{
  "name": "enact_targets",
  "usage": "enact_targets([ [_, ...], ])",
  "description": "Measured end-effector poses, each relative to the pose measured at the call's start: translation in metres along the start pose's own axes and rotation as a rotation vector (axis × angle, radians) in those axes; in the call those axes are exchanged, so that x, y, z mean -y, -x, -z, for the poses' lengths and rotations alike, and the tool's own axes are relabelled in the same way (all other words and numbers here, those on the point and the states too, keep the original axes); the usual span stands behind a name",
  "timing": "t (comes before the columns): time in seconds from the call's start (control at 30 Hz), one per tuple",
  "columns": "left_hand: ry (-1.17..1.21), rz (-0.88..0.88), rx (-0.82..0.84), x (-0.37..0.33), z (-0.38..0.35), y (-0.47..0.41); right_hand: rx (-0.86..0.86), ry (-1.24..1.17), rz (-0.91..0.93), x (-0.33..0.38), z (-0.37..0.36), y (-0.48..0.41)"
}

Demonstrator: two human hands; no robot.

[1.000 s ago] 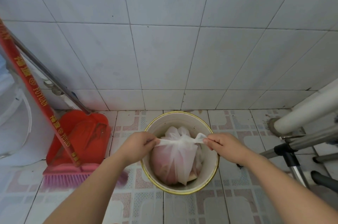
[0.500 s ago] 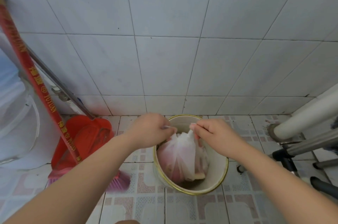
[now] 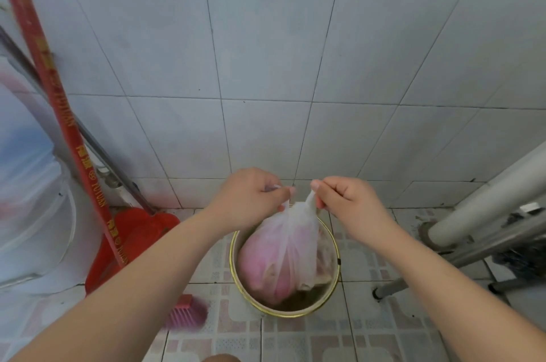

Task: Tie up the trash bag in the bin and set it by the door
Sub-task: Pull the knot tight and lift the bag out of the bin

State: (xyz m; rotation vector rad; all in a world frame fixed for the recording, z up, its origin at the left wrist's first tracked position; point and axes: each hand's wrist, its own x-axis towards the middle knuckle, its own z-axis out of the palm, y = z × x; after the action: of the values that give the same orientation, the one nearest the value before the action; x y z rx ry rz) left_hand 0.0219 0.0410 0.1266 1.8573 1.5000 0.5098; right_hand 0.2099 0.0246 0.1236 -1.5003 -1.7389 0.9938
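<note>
Trash bag (image 3: 288,246): a thin, see-through white bag with pink and pale contents showing through it. It sits at the lower centre of the frame, its body inside the bin and its gathered neck pulled up above the rim.
Bin (image 3: 236,270): a round, pale pail with a gold-coloured rim, standing on the floor close to the wall, below both hands.
Left hand (image 3: 248,197): at the centre of the frame, just left of the bag's neck. The grip is closed, thumb and fingers pinching a strip of the bag's top edge.
Right hand (image 3: 347,200): at the centre of the frame, just right of the bag's neck. The grip is closed too, fingertips pinching the other strip of the bag's top.
Spacing: the 2 hands are near each other above the bin, apart by a narrow gap, with the twisted plastic rising between them.
Knot: whether one is formed cannot be told.
Floor (image 3: 310,338): patterned tiles in pink and white, across the bottom of the frame.
Wall (image 3: 266,51): large white tiles, filling the upper half of the frame.
Dustpan (image 3: 139,234): red, propped at the lower left against the wall.
Broom (image 3: 186,310): pink bristles on the floor left of the bin, with a long red handle slanting to the upper left.
Pipe (image 3: 487,196): white, slanting in at the right edge.
</note>
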Motion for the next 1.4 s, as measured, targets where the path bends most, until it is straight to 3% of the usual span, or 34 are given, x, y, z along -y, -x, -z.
enact_targets([
  [0.37, 0.061, 0.085, 0.009, -0.114, 0.108, 0.038, 0.025, 0.029, -0.051, 0.136, 0.075, 0.011],
  [0.73, 0.054, 0.121, -0.051, -0.280, 0.292, 0.129, 0.149, 0.058, 0.010, 0.377, 0.186, 0.043],
  [0.9, -0.023, 0.205, -0.165, -0.314, 0.379, 0.192, 0.231, 0.126, 0.107, 0.481, 0.204, 0.051],
  [1.1, -0.163, 0.342, -0.330, -0.303, 0.450, 0.287, 0.382, 0.216, 0.275, 0.577, 0.152, 0.063],
  [1.4, -0.243, 0.533, -0.570, -0.205, 0.566, 0.451, 0.498, 0.154, 0.445, 0.701, -0.024, 0.095],
])
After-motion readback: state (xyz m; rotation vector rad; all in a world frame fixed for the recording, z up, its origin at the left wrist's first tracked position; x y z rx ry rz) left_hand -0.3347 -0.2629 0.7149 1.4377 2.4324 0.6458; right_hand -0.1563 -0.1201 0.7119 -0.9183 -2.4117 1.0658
